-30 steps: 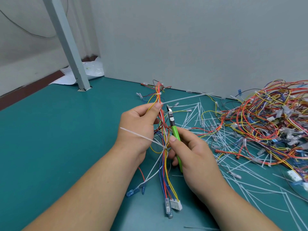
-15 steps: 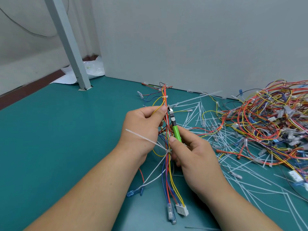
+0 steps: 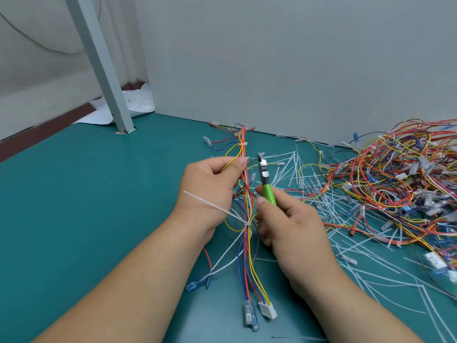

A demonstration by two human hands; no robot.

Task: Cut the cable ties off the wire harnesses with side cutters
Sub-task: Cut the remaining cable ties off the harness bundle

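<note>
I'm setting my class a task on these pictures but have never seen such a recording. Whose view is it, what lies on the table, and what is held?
There is no machine here: a person works with bare hands, and the one camera sits on their head, looking forward and down. The left hand pinches a wire harness, a bundle of coloured wires. A white cable tie is still round it, its long tail sticking out to the left. The right hand grips side cutters with a green handle; their tip is blurred, beside the wires. On the green table, to the right, lies a pile of harnesses, with white plastic strips, probably cut ties, scattered around it.
</note>
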